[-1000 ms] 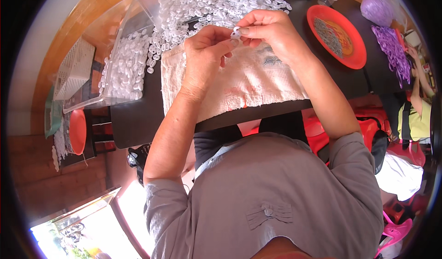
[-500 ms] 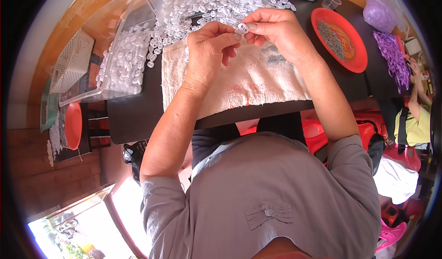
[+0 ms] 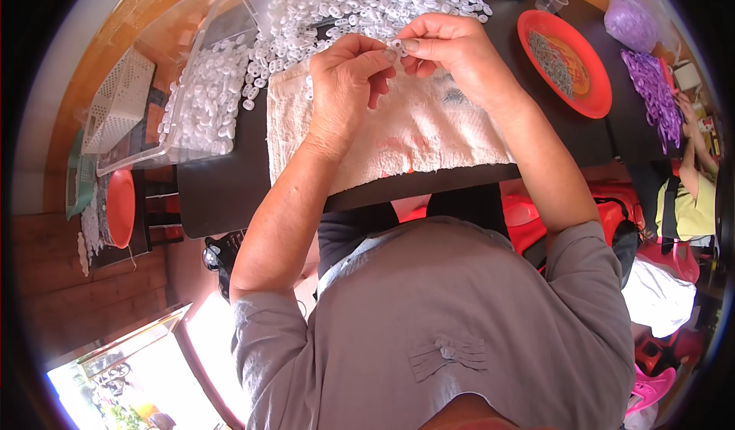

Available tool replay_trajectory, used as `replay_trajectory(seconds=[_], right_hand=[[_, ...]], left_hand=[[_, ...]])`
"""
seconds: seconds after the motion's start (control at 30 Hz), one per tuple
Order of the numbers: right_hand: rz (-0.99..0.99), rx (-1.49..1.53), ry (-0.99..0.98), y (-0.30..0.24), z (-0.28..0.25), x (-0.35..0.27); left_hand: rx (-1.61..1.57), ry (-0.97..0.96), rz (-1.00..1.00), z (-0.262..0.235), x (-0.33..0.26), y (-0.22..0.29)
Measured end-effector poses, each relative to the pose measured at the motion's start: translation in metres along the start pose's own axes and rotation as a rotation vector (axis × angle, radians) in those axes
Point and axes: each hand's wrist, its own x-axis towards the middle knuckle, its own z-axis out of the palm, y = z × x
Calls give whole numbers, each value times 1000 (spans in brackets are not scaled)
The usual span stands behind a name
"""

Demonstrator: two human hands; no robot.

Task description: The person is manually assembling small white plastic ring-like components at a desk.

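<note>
Over a cream towel (image 3: 429,131), both of my hands meet fingertip to fingertip. Between them is a small white plastic piece (image 3: 398,47) with a dark hole, largely covered by the fingers. My left hand (image 3: 344,78) pinches its left side between thumb and forefinger, the other fingers curled under. From the right, my right hand (image 3: 455,55) grips the same piece with thumb and forefinger. A big heap of similar white oval pieces (image 3: 344,5) lies just beyond my hands. Whether a smaller part sits in the pinch cannot be made out.
A clear plastic bin (image 3: 172,157) with more white pieces stands at left. On the right, a red plate (image 3: 597,97) bears small metal parts. Near it are a clear cup (image 3: 550,0) and purple strips (image 3: 651,97). Another person's arm (image 3: 691,135) shows at far right.
My hands have shifted very slightly left, still holding the white piece. The piece shows less between the fingertips than before.
</note>
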Motion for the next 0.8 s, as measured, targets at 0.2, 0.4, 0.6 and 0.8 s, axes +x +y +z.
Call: replay_trajectory(seconds=[0.2, 0.4, 0.6, 0.8], right_hand=[[21, 23, 50, 0, 0, 0], [27, 11, 60, 0, -2, 1], [25, 5, 62, -2, 0, -1], [34, -4, 58, -4, 0, -1]], left_hand=[[-96, 15, -1, 2, 2, -7], [-177, 10, -11, 5, 2, -8], [-165, -14, -17, 4, 3, -8], [-169, -21, 5, 4, 3, -9]])
